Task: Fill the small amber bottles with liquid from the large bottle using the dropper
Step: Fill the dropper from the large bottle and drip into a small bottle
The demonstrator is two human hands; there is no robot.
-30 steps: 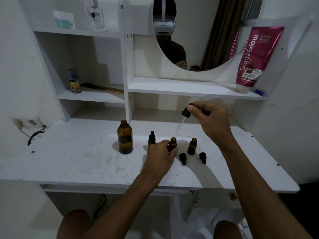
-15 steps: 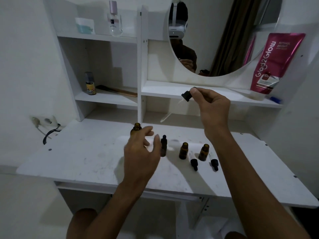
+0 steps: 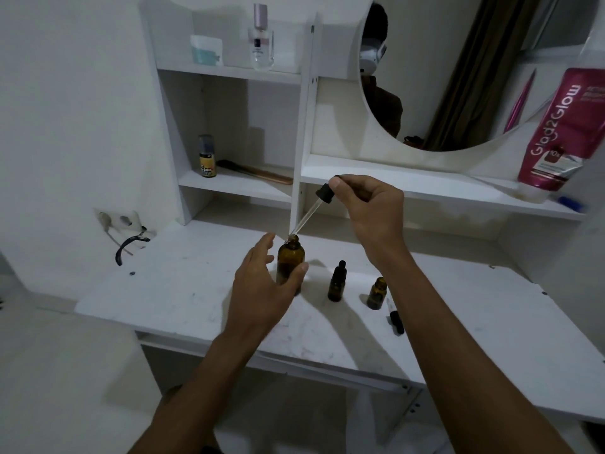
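Note:
The large amber bottle (image 3: 290, 262) stands uncapped on the white table (image 3: 183, 296). My left hand (image 3: 262, 290) cups it: the thumb touches its right side and the straight fingers reach past its left. My right hand (image 3: 373, 208) pinches the black bulb of the dropper (image 3: 319, 199), and the glass tip slants down to the large bottle's mouth. To the right stand a small amber bottle with a black dropper cap (image 3: 337, 283) and an uncapped small amber bottle (image 3: 376, 293). A loose black dropper cap (image 3: 395, 319) lies beside my right forearm, which hides the table behind it.
White shelves rise behind the table, with a round mirror (image 3: 458, 77) above. A pink tube (image 3: 563, 132) leans at the right. A yellow-labelled bottle (image 3: 207, 157) and a brush (image 3: 258, 173) sit on the left shelf. A wall socket with a black cable (image 3: 124, 231) is at the left.
My left hand left the small bottle and moved left to the large bottle. My right hand carried the dropper from the small bottle up and over to the large bottle's mouth.

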